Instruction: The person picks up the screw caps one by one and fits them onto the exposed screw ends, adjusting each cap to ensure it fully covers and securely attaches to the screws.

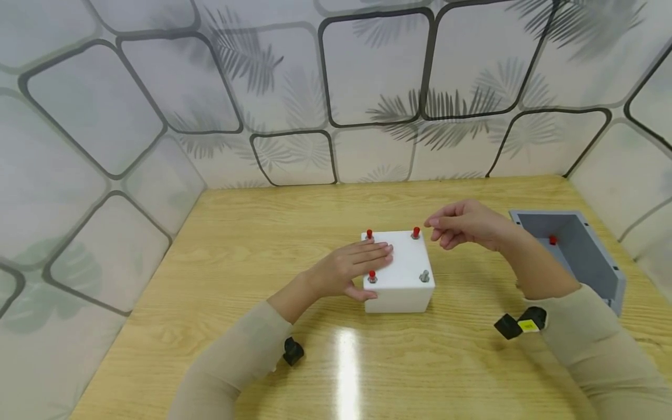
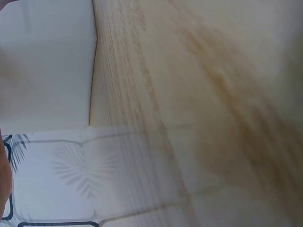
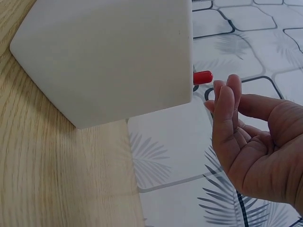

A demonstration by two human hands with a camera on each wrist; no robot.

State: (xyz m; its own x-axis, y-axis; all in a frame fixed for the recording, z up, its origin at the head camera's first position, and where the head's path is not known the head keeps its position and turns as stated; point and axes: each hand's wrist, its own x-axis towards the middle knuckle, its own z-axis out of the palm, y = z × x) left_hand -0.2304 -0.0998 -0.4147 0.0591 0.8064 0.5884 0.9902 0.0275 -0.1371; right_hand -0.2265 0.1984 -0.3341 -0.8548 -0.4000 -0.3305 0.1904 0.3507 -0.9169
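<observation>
A white box (image 1: 406,256) stands on the table, with a metal post near each corner of its top. Red caps cover three posts: a back right cap (image 1: 416,231), a back left cap (image 1: 369,234) and a front left cap (image 1: 372,274). The front right post (image 1: 424,276) is bare metal. My left hand (image 1: 349,269) rests on the box top with fingers straight and its thumb at the front edge. Just right of the back right cap, my right hand (image 1: 464,224) hovers with loosely bent fingers; the right wrist view shows its fingertips apart from the red cap (image 3: 203,77).
A grey plastic tray (image 1: 604,259) lies at the right of the wooden table (image 1: 252,245), with a small red piece (image 1: 553,240) inside. Patterned cloth walls (image 1: 378,70) enclose the back and sides. Black wrist devices (image 1: 294,352) sit under both sleeves.
</observation>
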